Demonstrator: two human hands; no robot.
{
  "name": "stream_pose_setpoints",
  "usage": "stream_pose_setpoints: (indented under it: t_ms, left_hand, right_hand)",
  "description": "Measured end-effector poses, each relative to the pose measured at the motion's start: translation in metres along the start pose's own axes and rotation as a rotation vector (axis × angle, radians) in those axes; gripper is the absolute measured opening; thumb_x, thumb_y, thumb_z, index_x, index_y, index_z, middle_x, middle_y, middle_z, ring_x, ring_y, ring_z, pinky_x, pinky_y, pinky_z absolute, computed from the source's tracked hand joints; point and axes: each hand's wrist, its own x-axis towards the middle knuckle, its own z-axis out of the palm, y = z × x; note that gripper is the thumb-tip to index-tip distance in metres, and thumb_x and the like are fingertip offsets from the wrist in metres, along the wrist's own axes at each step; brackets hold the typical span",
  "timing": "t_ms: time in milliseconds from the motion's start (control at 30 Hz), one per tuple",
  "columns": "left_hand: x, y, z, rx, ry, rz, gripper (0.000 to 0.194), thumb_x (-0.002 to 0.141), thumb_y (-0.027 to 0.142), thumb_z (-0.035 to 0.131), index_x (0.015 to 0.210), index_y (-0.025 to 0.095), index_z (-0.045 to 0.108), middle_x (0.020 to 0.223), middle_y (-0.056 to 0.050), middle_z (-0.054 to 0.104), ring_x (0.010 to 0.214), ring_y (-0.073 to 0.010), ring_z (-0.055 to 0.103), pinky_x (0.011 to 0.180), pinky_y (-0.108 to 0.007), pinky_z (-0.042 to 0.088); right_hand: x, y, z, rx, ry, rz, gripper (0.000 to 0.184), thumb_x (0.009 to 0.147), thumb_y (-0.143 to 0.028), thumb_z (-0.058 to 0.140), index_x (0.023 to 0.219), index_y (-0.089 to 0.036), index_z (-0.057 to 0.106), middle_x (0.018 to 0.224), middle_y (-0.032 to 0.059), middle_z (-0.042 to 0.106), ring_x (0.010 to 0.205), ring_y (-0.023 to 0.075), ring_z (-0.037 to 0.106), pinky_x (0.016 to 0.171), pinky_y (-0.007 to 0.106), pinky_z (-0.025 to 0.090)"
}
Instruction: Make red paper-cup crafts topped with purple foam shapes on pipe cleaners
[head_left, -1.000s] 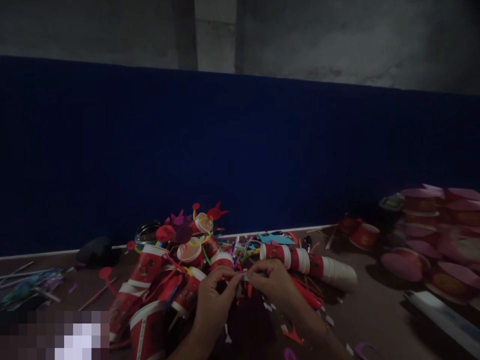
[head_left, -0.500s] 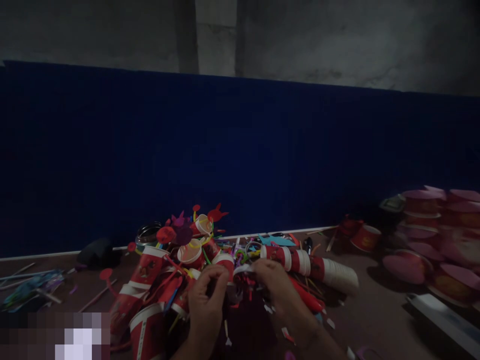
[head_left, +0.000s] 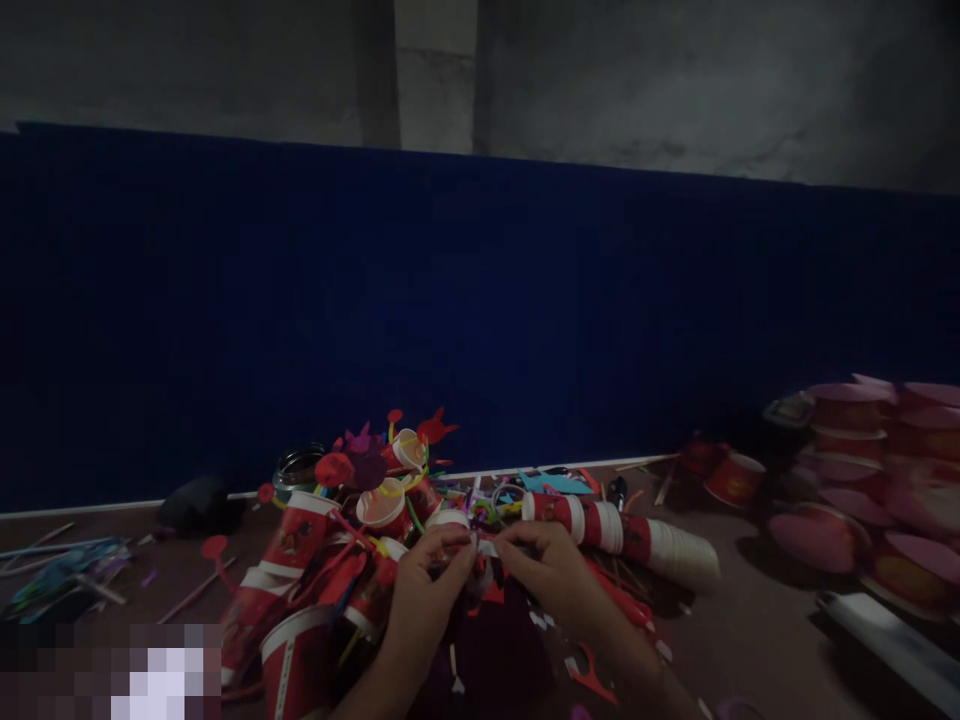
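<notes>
My left hand [head_left: 431,580] and my right hand [head_left: 547,570] meet low in the middle, fingertips nearly together. A small white strip [head_left: 487,548] spans the gap between them, its ends pinched by thumb and fingers of each hand; what it is made of I cannot tell. Below my fingertips lies a red paper piece [head_left: 491,588], partly in shadow. A white-rimmed red paper cup [head_left: 448,519] stands just behind my left fingers. Beyond my right hand, a row of nested red and white paper cups [head_left: 600,525] lies on its side.
Decorated red cups [head_left: 300,530] with pipe cleaners and felt shapes are heaped at left. Pink-topped red tubs [head_left: 847,410] are stacked at right, near a long white box [head_left: 892,645]. A blue partition [head_left: 480,320] stands behind. Paper scraps [head_left: 540,620] litter the brown table [head_left: 720,620].
My left hand has moved right and slightly up, its fingertips now at the white strip. The curved white band seen earlier near my right fingers now shows as a short strip between both hands.
</notes>
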Motion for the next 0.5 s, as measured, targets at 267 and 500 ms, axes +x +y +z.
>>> stream_pose_setpoints:
  t_ms: [267, 500]
  left_hand:
    - [0.0006, -0.0049, 0.0026, 0.070, 0.033, 0.144, 0.019, 0.066, 0.034, 0.066, 0.066, 0.016, 0.066, 0.080, -0.006, 0.064, 0.066, -0.0176, 0.060, 0.057, -0.025, 0.049]
    - [-0.0027, 0.0018, 0.0011, 0.109, -0.001, 0.151, 0.026, 0.072, 0.040, 0.061, 0.064, 0.015, 0.062, 0.075, -0.004, 0.060, 0.055, -0.0136, 0.056, 0.050, -0.023, 0.047]
  right_hand:
    - [-0.0028, -0.0020, 0.0021, -0.229, -0.003, -0.160, 0.023, 0.080, -0.024, 0.049, 0.069, -0.016, 0.068, 0.060, 0.0011, 0.064, 0.057, 0.0139, 0.055, 0.054, 0.022, 0.039]
    - [-0.0054, -0.0031, 0.0045, -0.266, -0.022, -0.184, 0.025, 0.083, -0.022, 0.046, 0.068, -0.016, 0.066, 0.060, 0.0004, 0.064, 0.055, 0.0121, 0.055, 0.053, 0.020, 0.039]
